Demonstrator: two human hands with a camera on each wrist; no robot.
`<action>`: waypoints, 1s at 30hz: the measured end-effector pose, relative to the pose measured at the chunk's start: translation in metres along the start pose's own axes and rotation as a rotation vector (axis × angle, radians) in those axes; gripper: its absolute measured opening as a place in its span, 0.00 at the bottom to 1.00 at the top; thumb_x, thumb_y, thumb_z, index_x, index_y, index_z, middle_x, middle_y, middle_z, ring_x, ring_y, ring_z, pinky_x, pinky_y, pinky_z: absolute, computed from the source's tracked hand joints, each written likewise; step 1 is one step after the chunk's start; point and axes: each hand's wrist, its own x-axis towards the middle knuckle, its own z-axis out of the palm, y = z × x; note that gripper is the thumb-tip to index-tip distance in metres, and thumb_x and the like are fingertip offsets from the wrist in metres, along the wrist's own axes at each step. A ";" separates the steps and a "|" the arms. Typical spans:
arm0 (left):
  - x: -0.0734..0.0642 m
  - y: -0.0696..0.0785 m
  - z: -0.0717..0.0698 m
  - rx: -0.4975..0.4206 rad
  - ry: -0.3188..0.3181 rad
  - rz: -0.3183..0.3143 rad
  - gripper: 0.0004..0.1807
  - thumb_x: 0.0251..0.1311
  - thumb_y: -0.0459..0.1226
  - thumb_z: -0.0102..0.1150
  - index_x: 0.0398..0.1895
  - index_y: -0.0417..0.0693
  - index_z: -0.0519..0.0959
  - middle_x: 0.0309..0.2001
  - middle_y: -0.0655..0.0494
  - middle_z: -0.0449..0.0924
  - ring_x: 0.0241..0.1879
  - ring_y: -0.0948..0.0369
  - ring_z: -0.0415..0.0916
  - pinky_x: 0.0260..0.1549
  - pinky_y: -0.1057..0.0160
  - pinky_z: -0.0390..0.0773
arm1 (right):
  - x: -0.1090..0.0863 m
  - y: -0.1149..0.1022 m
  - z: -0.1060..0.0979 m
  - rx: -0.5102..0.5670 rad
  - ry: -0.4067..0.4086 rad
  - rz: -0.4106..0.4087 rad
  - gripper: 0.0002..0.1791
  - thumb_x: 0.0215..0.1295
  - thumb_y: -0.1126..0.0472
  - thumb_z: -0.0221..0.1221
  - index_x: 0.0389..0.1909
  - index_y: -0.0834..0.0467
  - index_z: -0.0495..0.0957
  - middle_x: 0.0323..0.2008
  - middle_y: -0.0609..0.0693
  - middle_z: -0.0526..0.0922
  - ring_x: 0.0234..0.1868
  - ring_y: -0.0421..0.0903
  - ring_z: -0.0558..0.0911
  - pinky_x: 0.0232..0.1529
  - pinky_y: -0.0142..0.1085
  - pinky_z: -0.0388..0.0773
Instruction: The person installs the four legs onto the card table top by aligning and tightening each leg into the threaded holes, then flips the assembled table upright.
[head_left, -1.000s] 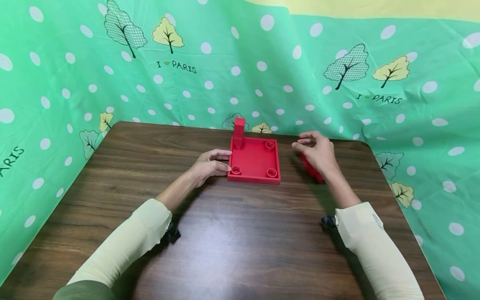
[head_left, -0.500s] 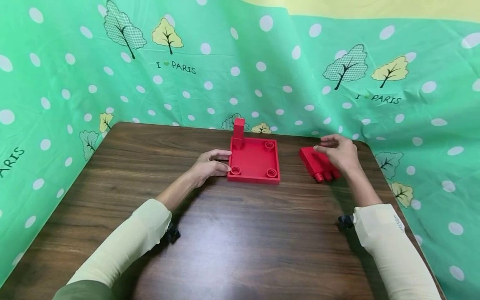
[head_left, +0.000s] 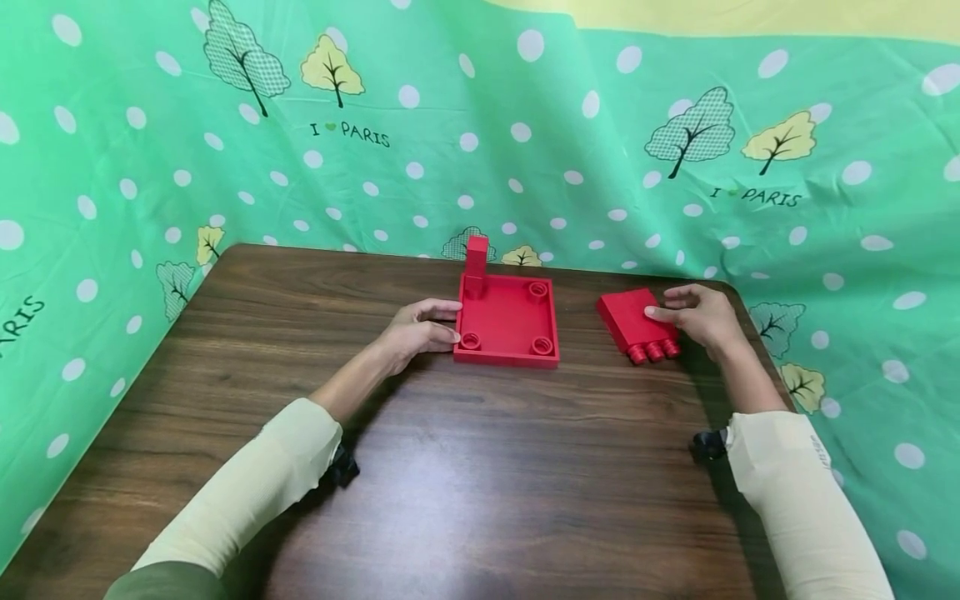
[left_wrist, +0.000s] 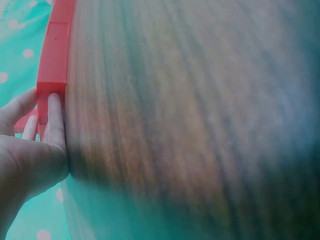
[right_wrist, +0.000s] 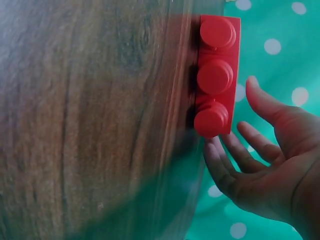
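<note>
A red square tray-like panel (head_left: 510,321) lies on the table with a raised rim and ring-shaped sockets at its corners. A red square post (head_left: 476,262) stands upright at its back left corner. My left hand (head_left: 416,332) rests against the panel's left side, fingers and thumb extended to the rim. To the right, three red square posts (head_left: 630,318) lie side by side, their round stepped ends facing me; these ends fill the front face in the right wrist view. My right hand (head_left: 701,318) is at their right side, thumb over the top, fingers spread and loosely bent.
A dark wood-grain table (head_left: 450,483) carries everything. Behind and beside it hangs a green dotted curtain (head_left: 420,125) printed with trees. The lying posts are near the table's back right corner.
My right hand has moved right and slightly down from over the lying posts to their right side, uncovering them. My left hand and the panel have stayed in place.
</note>
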 end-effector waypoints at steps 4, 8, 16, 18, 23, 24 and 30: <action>0.000 0.000 0.001 0.005 0.000 -0.001 0.39 0.65 0.16 0.64 0.80 0.40 0.76 0.76 0.36 0.77 0.39 0.64 0.89 0.46 0.65 0.93 | 0.003 0.007 -0.002 0.042 -0.037 0.036 0.45 0.78 0.44 0.71 0.82 0.66 0.68 0.77 0.72 0.77 0.57 0.48 0.84 0.42 0.20 0.84; 0.000 0.000 0.001 0.008 0.003 -0.004 0.38 0.65 0.16 0.65 0.80 0.40 0.77 0.76 0.36 0.77 0.40 0.64 0.89 0.46 0.65 0.93 | 0.006 0.012 -0.003 0.051 -0.060 0.040 0.45 0.78 0.43 0.71 0.83 0.65 0.68 0.78 0.72 0.76 0.58 0.48 0.84 0.42 0.19 0.84; 0.001 0.001 0.000 0.011 0.007 -0.007 0.38 0.65 0.17 0.65 0.80 0.41 0.77 0.76 0.37 0.77 0.40 0.63 0.89 0.48 0.63 0.94 | 0.009 0.020 -0.004 0.042 -0.086 0.024 0.43 0.80 0.43 0.68 0.83 0.63 0.68 0.79 0.72 0.75 0.75 0.65 0.77 0.42 0.16 0.77; 0.001 0.001 -0.001 0.010 0.011 -0.007 0.38 0.65 0.17 0.65 0.80 0.41 0.77 0.75 0.37 0.77 0.40 0.62 0.89 0.48 0.63 0.94 | 0.009 0.020 -0.004 0.039 -0.088 0.028 0.43 0.81 0.42 0.67 0.84 0.63 0.68 0.79 0.72 0.75 0.75 0.63 0.77 0.44 0.17 0.77; 0.000 0.001 -0.001 0.012 0.012 -0.009 0.39 0.64 0.17 0.65 0.80 0.41 0.77 0.75 0.37 0.78 0.40 0.63 0.89 0.49 0.63 0.94 | 0.007 0.022 -0.007 0.021 -0.091 0.054 0.42 0.82 0.40 0.65 0.84 0.63 0.68 0.80 0.72 0.73 0.73 0.62 0.77 0.48 0.23 0.76; 0.000 0.001 0.000 0.014 0.011 -0.009 0.39 0.64 0.17 0.66 0.80 0.41 0.77 0.75 0.37 0.78 0.40 0.63 0.89 0.49 0.63 0.94 | 0.007 0.022 -0.007 0.018 -0.087 0.057 0.42 0.83 0.41 0.64 0.84 0.64 0.68 0.80 0.72 0.73 0.71 0.61 0.78 0.48 0.24 0.77; 0.000 0.002 0.001 0.030 0.015 -0.015 0.39 0.63 0.17 0.66 0.79 0.41 0.78 0.75 0.37 0.79 0.42 0.63 0.89 0.53 0.59 0.95 | 0.002 0.016 -0.009 -0.028 -0.060 0.035 0.38 0.85 0.46 0.62 0.80 0.70 0.71 0.77 0.73 0.72 0.61 0.59 0.77 0.47 0.32 0.83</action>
